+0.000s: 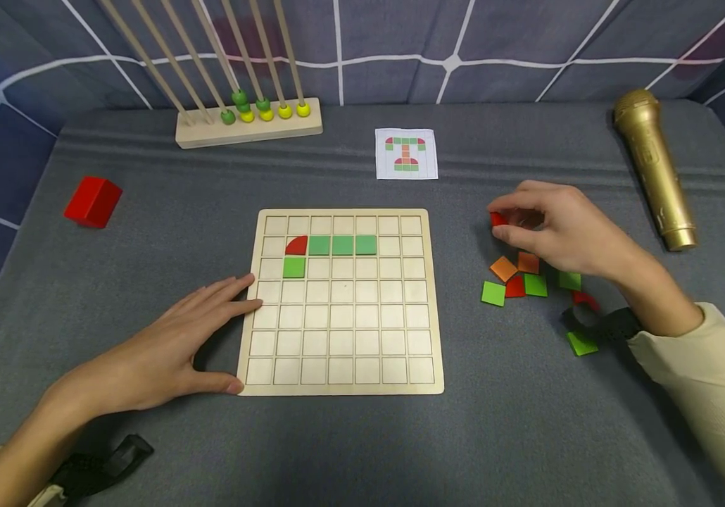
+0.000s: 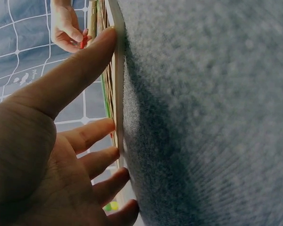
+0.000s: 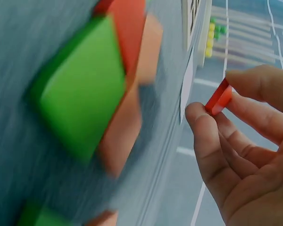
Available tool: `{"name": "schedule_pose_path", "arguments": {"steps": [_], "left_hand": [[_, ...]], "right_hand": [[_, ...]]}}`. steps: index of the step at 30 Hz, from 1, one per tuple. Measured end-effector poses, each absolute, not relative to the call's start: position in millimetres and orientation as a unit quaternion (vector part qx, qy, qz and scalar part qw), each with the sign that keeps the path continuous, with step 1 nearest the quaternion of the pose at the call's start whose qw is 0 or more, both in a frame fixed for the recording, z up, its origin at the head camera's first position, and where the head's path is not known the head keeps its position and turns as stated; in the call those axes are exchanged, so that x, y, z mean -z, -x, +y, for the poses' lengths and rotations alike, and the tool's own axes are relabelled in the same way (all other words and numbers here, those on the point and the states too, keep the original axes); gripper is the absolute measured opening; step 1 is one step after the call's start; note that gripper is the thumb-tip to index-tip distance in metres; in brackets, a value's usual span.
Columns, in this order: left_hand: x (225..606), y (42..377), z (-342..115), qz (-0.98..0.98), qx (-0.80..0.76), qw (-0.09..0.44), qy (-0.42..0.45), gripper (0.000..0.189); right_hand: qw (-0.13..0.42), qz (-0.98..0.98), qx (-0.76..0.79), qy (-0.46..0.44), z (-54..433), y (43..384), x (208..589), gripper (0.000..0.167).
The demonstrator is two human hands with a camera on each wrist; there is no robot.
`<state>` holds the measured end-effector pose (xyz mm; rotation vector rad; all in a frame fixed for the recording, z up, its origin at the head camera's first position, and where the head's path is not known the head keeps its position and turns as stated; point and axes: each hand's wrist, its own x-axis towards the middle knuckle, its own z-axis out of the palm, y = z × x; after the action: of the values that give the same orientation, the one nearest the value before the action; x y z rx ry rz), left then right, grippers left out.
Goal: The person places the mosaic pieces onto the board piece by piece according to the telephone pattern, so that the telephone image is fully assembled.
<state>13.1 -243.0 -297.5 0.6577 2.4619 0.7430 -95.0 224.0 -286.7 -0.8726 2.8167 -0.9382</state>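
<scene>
My right hand [image 1: 562, 225] pinches a small red tile [image 3: 219, 97] between thumb and fingertips, raised off the cloth beside loose tiles. Straight fingers of my left hand [image 1: 172, 352] touch the left edge of a wooden grid board [image 1: 340, 317], with the thumb at its lower left corner. In the board's second row are a red quarter-round tile [image 1: 297, 246] and three green square tiles [image 1: 343, 245]. A lighter green tile [image 1: 294, 267] lies below the red one. Near my right hand are orange tiles [image 1: 503, 268], green tiles [image 1: 493, 293] and red tiles [image 1: 515, 287].
Beyond the board lies a printed pattern card [image 1: 406, 165]. A bead abacus [image 1: 248, 130] with tall rods stands at the back left. A red block [image 1: 93, 202] sits at the left, and a gold microphone [image 1: 657, 172] lies at the right.
</scene>
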Motion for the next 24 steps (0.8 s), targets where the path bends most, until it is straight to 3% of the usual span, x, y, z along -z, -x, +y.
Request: {"name": "schedule_pose_path", "arguments": {"steps": [15, 24], "left_hand": [[296, -12, -243, 0.9, -0.266, 0.248, -0.24, 0.096], [295, -12, -242, 0.902, -0.26, 0.249, -0.239, 0.097]], "right_hand": [[0.068, 0.901, 0.288, 0.316, 154, 102, 280, 0.016], [0.102, 0.886, 0.292, 0.346, 118, 106, 285, 0.022]]}}
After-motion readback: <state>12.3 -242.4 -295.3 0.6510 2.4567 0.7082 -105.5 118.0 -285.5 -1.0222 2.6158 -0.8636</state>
